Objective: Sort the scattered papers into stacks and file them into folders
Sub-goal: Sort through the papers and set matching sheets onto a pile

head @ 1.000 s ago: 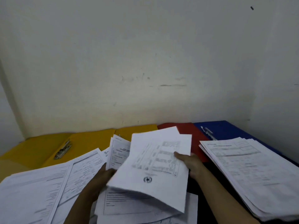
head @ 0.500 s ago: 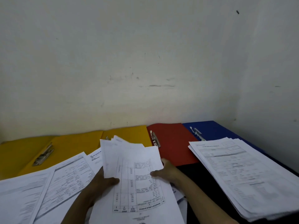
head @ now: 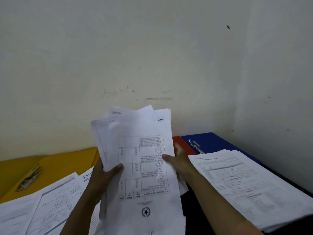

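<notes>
A sheaf of printed papers (head: 144, 160) stands raised in front of me, its top sheet showing an upside-down table and a star seal. My left hand (head: 103, 175) grips the sheaf's left edge, thumb across the front. My right hand (head: 179, 160) holds the right edge, thumb on the front and fingers behind. A neat paper stack (head: 245, 184) lies at the right. Loose sheets (head: 50, 204) spread at the lower left. Yellow folders (head: 50, 165) with a metal clip, a red folder (head: 182, 145) and a blue folder (head: 213, 141) lie open along the wall.
A pale wall (head: 152, 56) rises right behind the folders and turns a corner at the right. The dark table surface (head: 191, 207) shows between my right forearm and the held sheaf. More sheets lie under the raised sheaf at the bottom.
Both hands have lifted the sheaf from low over the table and turned it upright, so it now hides most of the red folder. The view has swung slightly right.
</notes>
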